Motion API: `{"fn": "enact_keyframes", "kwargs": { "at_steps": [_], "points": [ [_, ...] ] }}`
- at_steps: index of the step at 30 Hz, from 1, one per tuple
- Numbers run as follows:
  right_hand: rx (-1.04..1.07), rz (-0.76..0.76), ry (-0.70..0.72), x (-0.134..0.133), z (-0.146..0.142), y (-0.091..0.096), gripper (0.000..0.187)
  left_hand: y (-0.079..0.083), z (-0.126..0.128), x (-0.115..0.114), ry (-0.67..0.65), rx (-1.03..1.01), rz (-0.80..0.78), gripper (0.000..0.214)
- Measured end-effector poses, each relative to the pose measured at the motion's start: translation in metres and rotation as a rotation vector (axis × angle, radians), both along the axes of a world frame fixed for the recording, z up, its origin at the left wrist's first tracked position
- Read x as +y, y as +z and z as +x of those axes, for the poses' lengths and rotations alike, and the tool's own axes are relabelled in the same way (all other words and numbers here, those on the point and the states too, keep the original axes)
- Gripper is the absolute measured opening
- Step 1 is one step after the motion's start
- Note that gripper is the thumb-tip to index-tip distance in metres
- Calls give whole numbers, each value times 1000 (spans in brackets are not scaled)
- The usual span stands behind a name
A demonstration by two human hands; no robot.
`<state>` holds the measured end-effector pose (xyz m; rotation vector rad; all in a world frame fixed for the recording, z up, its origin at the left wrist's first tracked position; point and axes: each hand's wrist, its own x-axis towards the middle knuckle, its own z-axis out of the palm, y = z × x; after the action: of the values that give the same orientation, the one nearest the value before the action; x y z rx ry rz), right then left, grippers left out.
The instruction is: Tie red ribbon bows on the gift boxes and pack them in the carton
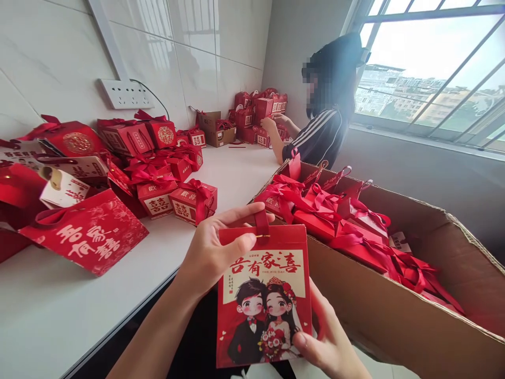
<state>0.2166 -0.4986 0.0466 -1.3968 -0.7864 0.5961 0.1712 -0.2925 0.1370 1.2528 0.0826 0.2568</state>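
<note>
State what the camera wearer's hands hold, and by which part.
A red wedding gift box: the left hand holds its top left, at the ribbon handle; the right hand, its lower right side.

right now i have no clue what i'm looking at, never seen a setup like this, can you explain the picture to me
There is no machine here, just a person's two bare hands. The one picture comes from a camera worn on that person's head, looking forward and down.

The left hand has its grip at the strap on top of a red gift box printed with a cartoon couple. The right hand holds the box's lower right side.

On the white table to the left lies a pile of red and white boxes. To the right, an open carton contains ribboned red boxes. Farther back, another person is handling boxes too.
</note>
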Motion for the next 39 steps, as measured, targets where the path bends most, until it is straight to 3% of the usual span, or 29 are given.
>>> {"fn": "enact_keyframes", "kwargs": {
  "at_steps": [12,15,18,21,24,26,29,31,35,39],
  "points": [
    [83,60,40,-5,6,-10,78,12,-5,-21,-17,-95,177,49],
    [-4,27,-69,-19,4,-11,83,15,6,-24,-87,-72,132,53],
    [-172,-27,-289,-43,4,-10,87,17,25,-33,-222,-88,139,54],
    [-338,-128,-481,-69,10,0,68,17,48,-50,-425,-202,311,46],
    [-335,-164,-493,-94,26,20,49,12,74,-63,-523,-346,464,44],
    [-273,-82,-648,-112,41,35,46,3,93,-66,-376,-444,605,43],
    [-198,50,-1043,-137,63,56,47,-21,119,-63,-29,-578,994,30],
    [-217,58,-1170,-146,70,67,49,-40,131,-61,80,-675,1198,22],
    [-335,-5,-1109,-142,67,79,43,-68,142,-62,176,-799,1343,20],
    [-423,-50,-976,-125,58,84,35,-76,143,-63,247,-873,1361,18]
  ]
}}
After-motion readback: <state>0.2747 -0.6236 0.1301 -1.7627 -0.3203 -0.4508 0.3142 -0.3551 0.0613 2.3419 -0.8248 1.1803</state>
